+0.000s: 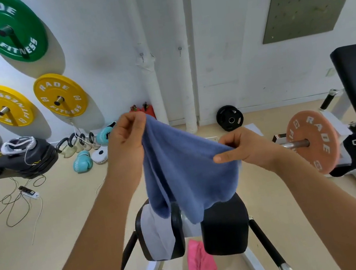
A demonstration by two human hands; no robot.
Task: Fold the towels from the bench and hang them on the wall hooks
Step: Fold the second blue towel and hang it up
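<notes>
Head view: beige gym floor (61, 242), white wall (100, 31)

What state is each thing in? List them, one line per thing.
Blue towel: held up above the bench, hanging, not yet hung.
Left hand: fingers pinch one top corner of the blue towel.
Right hand: fingers pinch the other top corner.
Grey towel: draped over the left bench pad.
Pink towel: crumpled, hanging below the bench.
Wall hooks: both bare.
</notes>
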